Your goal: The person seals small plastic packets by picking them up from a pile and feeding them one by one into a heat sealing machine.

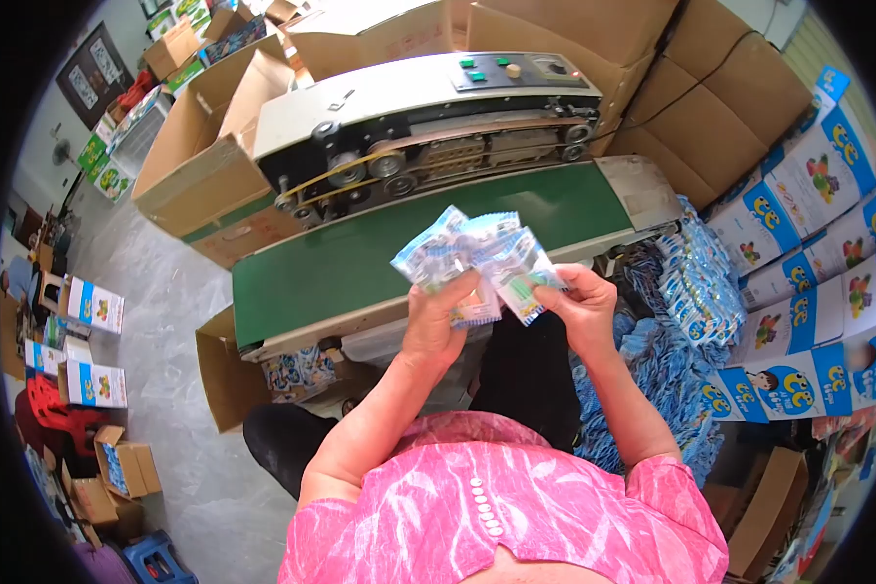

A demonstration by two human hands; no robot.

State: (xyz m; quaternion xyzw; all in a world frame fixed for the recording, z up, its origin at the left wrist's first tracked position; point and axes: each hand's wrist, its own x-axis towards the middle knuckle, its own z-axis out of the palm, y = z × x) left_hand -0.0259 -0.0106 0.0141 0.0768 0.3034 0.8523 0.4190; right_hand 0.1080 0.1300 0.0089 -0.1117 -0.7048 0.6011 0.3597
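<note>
Several small clear-and-blue plastic packets (492,238) are fanned out between my two hands, above the front edge of the green conveyor belt (331,277). My left hand (440,310) is closed on the left part of the fan, its thumb lying across the packets. On the right, my right hand (580,304) pinches the edge of a packet (518,277) that shows something green inside. The contents of the other packets are too small to make out. Behind the belt stands a band sealing machine (409,117) with rollers, a yellowish band and green buttons.
A heap of blue-and-white packets (701,277) lies to the right, with blue packaging strips (642,380) below. Printed blue-and-white boxes (798,321) stack up at far right. An open carton (204,185) stands behind left; another box (226,375) sits under the belt.
</note>
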